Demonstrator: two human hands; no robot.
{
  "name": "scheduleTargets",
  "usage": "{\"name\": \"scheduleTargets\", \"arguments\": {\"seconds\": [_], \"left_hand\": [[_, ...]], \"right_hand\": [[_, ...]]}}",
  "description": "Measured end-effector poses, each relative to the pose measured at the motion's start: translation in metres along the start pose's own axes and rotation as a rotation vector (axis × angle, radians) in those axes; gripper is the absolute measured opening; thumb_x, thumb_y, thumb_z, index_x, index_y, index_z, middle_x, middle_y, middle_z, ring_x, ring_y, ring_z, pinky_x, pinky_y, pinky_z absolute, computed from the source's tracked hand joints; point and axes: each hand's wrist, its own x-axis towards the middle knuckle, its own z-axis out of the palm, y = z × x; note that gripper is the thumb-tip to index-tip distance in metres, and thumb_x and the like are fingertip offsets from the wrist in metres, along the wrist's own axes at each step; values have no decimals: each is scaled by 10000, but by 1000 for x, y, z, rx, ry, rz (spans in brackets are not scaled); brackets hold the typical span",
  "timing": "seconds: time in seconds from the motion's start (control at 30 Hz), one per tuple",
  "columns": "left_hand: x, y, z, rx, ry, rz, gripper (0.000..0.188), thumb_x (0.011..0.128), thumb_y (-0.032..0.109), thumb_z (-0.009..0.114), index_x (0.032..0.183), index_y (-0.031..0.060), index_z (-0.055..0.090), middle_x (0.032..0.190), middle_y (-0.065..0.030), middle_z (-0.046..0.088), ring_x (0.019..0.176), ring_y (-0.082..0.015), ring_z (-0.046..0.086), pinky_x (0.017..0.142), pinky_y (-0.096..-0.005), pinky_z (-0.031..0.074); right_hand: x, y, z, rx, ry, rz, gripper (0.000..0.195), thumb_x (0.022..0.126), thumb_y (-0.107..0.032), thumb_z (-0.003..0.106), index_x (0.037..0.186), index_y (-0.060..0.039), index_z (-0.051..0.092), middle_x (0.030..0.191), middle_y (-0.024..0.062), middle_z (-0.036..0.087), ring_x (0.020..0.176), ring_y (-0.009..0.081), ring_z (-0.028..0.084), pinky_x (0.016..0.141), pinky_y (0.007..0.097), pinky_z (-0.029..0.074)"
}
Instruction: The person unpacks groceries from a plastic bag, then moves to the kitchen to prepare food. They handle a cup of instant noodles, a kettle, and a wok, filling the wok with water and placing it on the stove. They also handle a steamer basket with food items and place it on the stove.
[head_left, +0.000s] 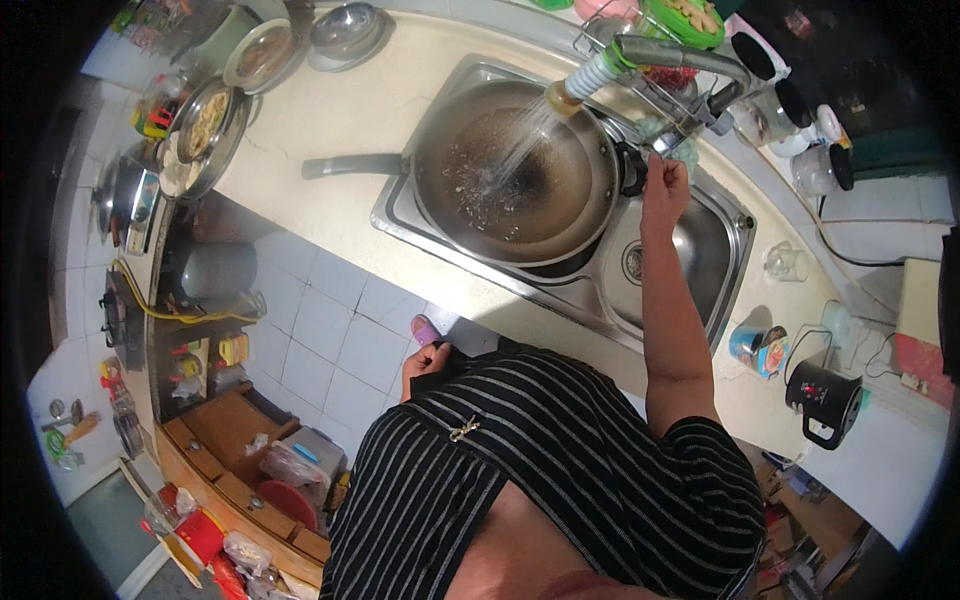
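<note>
A large wok (517, 172) rests over the left basin of a steel double sink (405, 214), its long grey handle (349, 166) reaching left over the counter. Water pours into it from the spray nozzle (564, 97) of a faucet (682, 56) and splashes on the browned inner surface. My right hand (666, 184) has its fingers closed at the end of the faucet lever (667, 141), just beside the wok's black side handle (632, 169). Down by my waist, my left hand (426, 363) is curled against black clothing; its palm is hidden.
Right of the sink stand a glass mug (786, 262), a printed tub (759, 351) and a black electric kettle (823, 403). Metal dishes with food (202, 135) and a covered bowl (346, 34) sit left. Lidded jars (772, 116) line the back ledge. Below is a tiled floor (330, 337).
</note>
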Motion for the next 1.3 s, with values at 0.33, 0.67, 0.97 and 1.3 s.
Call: {"name": "scheduleTargets", "arguments": {"seconds": [0.33, 0.67, 0.97, 1.3], "left_hand": [[17, -13, -8, 72, -29, -14, 369, 948, 171, 613, 614, 108, 471, 613, 87, 435, 564, -40, 351, 515, -234, 301], [15, -4, -5, 104, -9, -43, 380, 945, 179, 619, 606, 104, 464, 605, 91, 437, 556, -35, 349, 502, -234, 293], [16, -6, -5, 126, -16, -44, 384, 944, 197, 620, 607, 94, 468, 595, 85, 439, 557, -39, 351, 501, -241, 299], [24, -26, -16, 361, 93, 40, 375, 990, 336, 527, 771, 34, 566, 629, 50, 439, 610, -103, 367, 548, -276, 342]], "right_hand": [[11, -2, 6, -17, -29, -80, 152, 896, -165, 674, 824, -52, 604, 669, -65, 505, 598, 10, 406, 531, 179, 324], [-5, 4, -7, -46, -27, 60, 155, 915, -185, 639, 870, -37, 626, 687, -14, 564, 582, 47, 485, 513, 207, 400], [-12, 12, -16, 1, -60, 100, 165, 958, -186, 562, 903, -41, 618, 738, 21, 587, 584, 63, 513, 526, 215, 441], [-7, -3, -11, -113, -132, -2, 179, 979, -172, 522, 914, -23, 598, 752, 24, 584, 606, 71, 512, 557, 225, 436]]}}
